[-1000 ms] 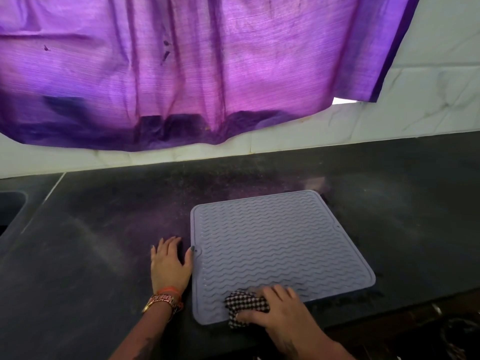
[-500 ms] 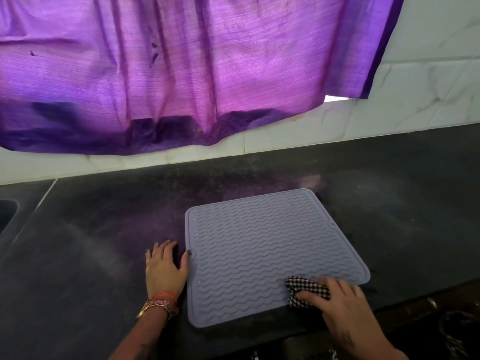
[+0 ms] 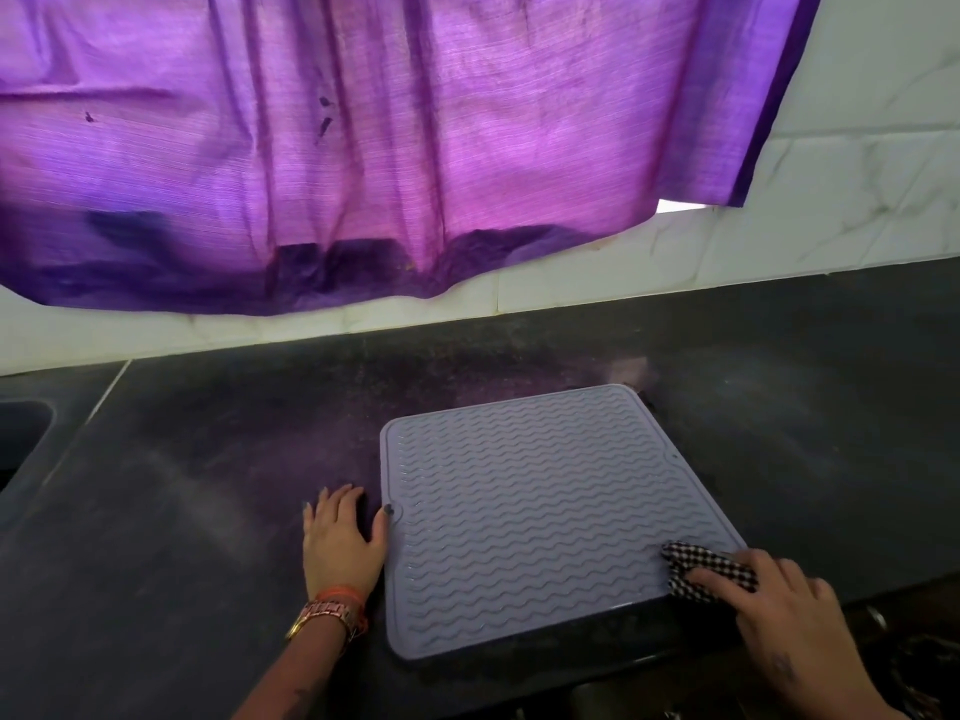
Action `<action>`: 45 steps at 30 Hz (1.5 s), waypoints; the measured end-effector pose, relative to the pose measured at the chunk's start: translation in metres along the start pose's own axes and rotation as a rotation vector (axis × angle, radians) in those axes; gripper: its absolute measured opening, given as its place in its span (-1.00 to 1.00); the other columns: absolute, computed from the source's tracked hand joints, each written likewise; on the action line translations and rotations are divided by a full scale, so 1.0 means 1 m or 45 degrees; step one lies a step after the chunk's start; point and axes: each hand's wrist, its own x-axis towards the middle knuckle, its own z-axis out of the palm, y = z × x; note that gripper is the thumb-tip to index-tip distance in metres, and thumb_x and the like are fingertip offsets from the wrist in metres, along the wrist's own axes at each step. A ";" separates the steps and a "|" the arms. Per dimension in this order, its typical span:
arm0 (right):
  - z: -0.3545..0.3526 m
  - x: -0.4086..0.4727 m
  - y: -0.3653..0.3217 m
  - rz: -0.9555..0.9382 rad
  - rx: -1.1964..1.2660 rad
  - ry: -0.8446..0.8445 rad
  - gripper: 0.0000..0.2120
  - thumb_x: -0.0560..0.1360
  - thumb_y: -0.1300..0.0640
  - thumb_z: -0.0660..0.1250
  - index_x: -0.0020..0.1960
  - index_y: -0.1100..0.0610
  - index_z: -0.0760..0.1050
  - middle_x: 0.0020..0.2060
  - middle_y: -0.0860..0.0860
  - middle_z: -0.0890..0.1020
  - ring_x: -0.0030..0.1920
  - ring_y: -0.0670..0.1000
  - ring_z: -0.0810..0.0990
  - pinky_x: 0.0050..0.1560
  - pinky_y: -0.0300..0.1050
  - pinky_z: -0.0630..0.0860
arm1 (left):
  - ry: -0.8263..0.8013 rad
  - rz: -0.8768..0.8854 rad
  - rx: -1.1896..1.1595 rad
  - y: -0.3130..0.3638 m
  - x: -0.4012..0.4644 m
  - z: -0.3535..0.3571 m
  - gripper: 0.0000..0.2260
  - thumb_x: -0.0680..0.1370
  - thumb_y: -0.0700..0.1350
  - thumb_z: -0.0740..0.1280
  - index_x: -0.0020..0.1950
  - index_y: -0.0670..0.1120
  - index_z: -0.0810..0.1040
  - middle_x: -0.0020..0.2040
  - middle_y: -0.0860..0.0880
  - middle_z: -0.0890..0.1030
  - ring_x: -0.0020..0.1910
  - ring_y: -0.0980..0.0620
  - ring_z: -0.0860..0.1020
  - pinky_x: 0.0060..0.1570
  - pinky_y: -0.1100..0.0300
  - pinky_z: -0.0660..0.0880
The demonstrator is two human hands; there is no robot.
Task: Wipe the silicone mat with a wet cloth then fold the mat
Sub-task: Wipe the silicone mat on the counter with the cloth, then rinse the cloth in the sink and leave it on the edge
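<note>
A grey-lilac silicone mat (image 3: pixel 540 506) with wavy ridges lies flat on the dark counter. My right hand (image 3: pixel 784 610) presses a black-and-white checked cloth (image 3: pixel 701 566) onto the mat's near right corner; part of the cloth is hidden under my fingers. My left hand (image 3: pixel 340 543) rests flat on the counter beside the mat's left edge, its thumb touching the small notch in that edge.
The dark stone counter (image 3: pixel 182 511) runs to a white tiled wall (image 3: pixel 857 174). A purple curtain (image 3: pixel 337 148) hangs over the wall at the back. A sink edge (image 3: pixel 21 439) shows at the far left. The counter's front edge (image 3: pixel 883 589) is close to my right hand.
My right hand has slid the cloth along the mat's near edge from the left part to the right corner. My left hand has stayed by the mat's left edge.
</note>
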 end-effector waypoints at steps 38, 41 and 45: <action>-0.038 0.097 -0.236 0.564 2.542 -0.045 -0.62 0.51 0.25 0.30 0.32 0.15 0.40 0.11 0.15 0.58 -0.02 0.06 0.58 -0.17 -0.15 0.53 | -0.230 -0.039 -0.927 0.026 -0.020 -0.042 -0.64 0.56 -0.01 0.25 0.35 -0.03 0.39 0.33 0.00 0.45 0.23 0.10 0.42 0.22 0.11 0.40; -0.037 0.099 -0.244 0.497 2.547 -0.100 -0.64 0.52 0.23 0.28 0.31 0.17 0.41 0.07 0.15 0.61 -0.06 0.03 0.59 -0.20 -0.16 0.52 | -0.286 -0.074 -1.069 0.040 -0.019 -0.043 -0.62 0.58 -0.05 0.22 0.40 -0.04 0.34 0.38 0.00 0.41 0.33 0.07 0.39 0.35 0.09 0.32; -0.040 0.109 -0.247 0.388 2.604 -0.221 -0.72 0.52 0.24 0.27 0.23 0.23 0.48 -0.05 0.13 0.64 -0.12 0.03 0.60 -0.17 -0.15 0.53 | -0.294 -0.134 -1.190 0.052 -0.018 -0.045 -0.62 0.59 -0.08 0.21 0.41 -0.02 0.32 0.39 0.02 0.40 0.34 0.11 0.37 0.37 0.13 0.29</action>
